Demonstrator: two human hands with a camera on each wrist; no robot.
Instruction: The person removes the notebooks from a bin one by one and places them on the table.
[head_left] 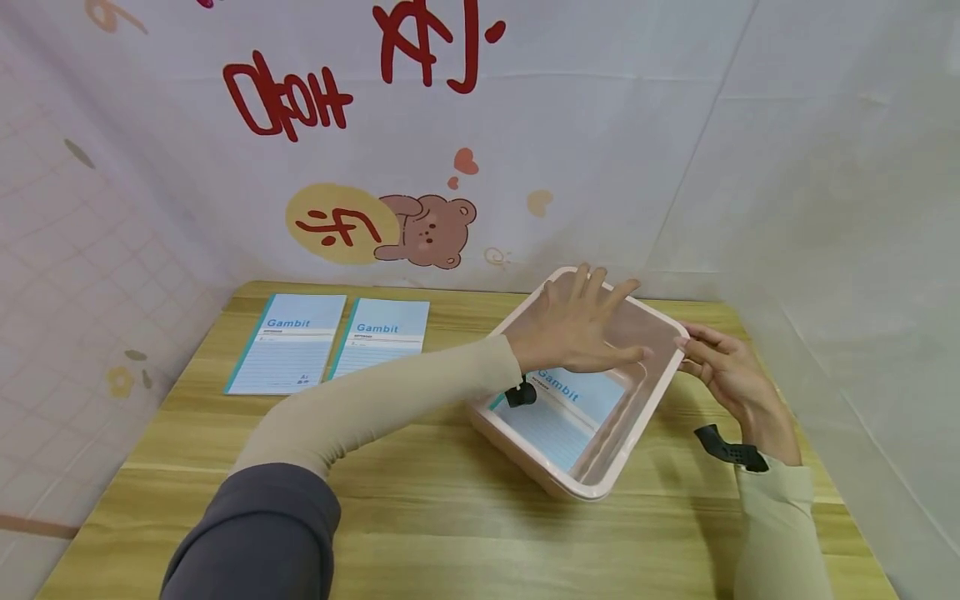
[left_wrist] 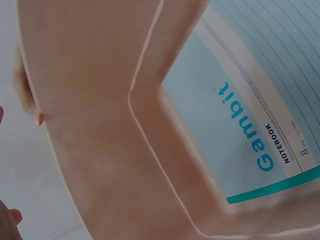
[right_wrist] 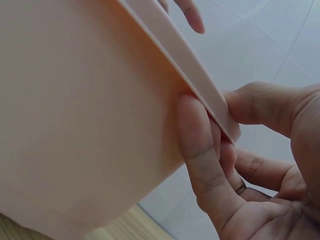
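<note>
A pale pink plastic bin (head_left: 525, 460) sits tilted at an angle on the right half of the table, with a light blue Gambit notebook (head_left: 573, 417) lying inside. My left hand (head_left: 581, 329) is spread above the bin's far part, fingers straight and reaching over the far rim; it grips nothing. At the far right corner my right hand (head_left: 723, 375) pinches the rim. The right wrist view shows the thumb on the outer lip and curled fingers (right_wrist: 195, 135) under it. In the left wrist view the notebook (left_wrist: 250, 100) lies flat against the bin's floor.
Two more Gambit notebooks lie side by side at the back left of the wooden table (head_left: 420, 517), one left (head_left: 285, 346), the other notebook (head_left: 386, 333) partly behind my left sleeve. A white printed curtain (head_left: 600, 125) hangs behind the table and along its sides.
</note>
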